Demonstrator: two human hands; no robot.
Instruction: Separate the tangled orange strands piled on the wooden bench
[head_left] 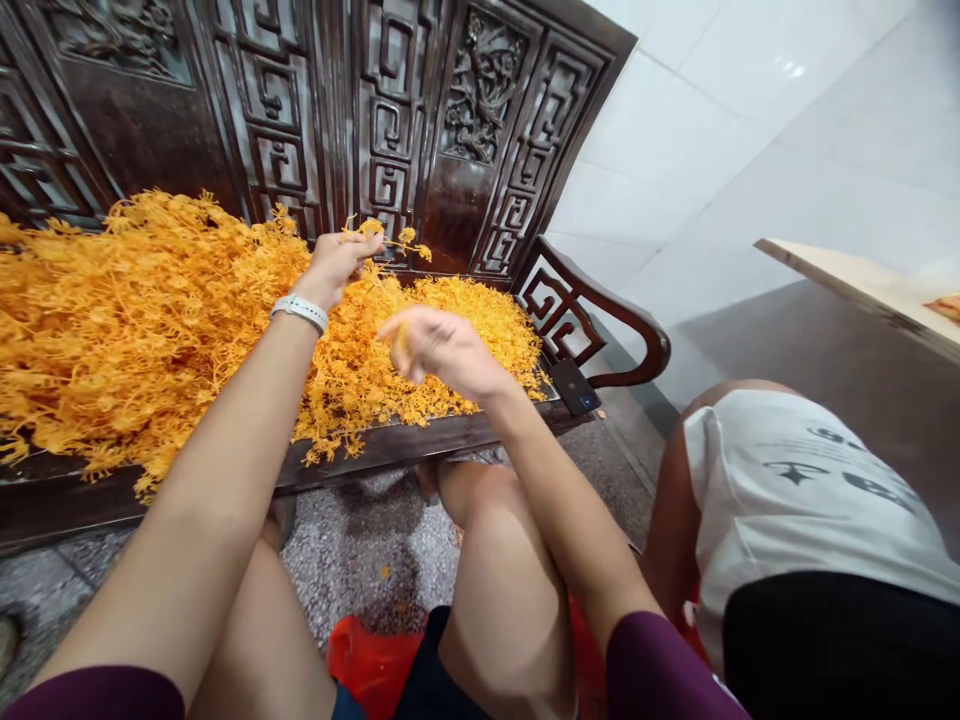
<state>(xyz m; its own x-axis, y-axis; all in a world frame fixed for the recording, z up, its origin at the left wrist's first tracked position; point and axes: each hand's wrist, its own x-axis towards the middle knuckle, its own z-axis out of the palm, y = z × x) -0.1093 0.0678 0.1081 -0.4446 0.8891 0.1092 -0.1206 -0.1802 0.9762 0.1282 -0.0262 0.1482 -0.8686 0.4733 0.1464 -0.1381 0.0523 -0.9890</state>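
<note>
My left hand [339,266], with a pale band on its wrist, is closed on a thin orange artificial flower sprig [405,240]. The sprig's small heads stick out past the fingertips to the right. Below and to the right, my right hand [439,345] hovers over the heap with bent fingers. Motion smears it; a yellow patch shows at its fingers, but whether it holds that cannot be made out. Beneath both hands, a large heap of orange artificial flower sprigs [172,310] spreads along the dark carved wooden bench [435,436]. Smaller, looser flower heads [480,310] lie at its right end.
A dark phone [574,387] lies at the bench's right end, under the curved armrest [652,350]. To my right sits a person in a white shirt [810,490], beside a wooden board [847,275]. Red plastic [371,655] shows between my legs.
</note>
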